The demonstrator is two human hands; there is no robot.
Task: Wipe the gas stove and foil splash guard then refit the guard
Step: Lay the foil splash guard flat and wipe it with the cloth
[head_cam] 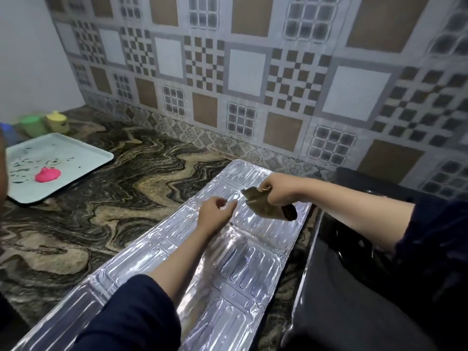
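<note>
We count one long embossed silver foil splash guard (pixel 228 262), one crumpled brown cloth (pixel 263 203), one black gas stove (pixel 367 287), one pale rectangular tray (pixel 83 150), one pink blob (pixel 47 175), two hands, and two small containers: one green (pixel 31 125), one yellow (pixel 57 121).

I am seeing, on the marbled counter (pixel 106 198): pale tray (pixel 83 153) lying at the left, pink blob (pixel 47 175) sitting on it; green container (pixel 31 125) and yellow container (pixel 57 122) standing just behind the tray.

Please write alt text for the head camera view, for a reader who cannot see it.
A person's right hand holds a brown cloth over a long embossed silver foil splash guard lying flat on a swirled dark marble counter, the left hand resting on the foil. A black glass gas stove sits to the right.
</note>
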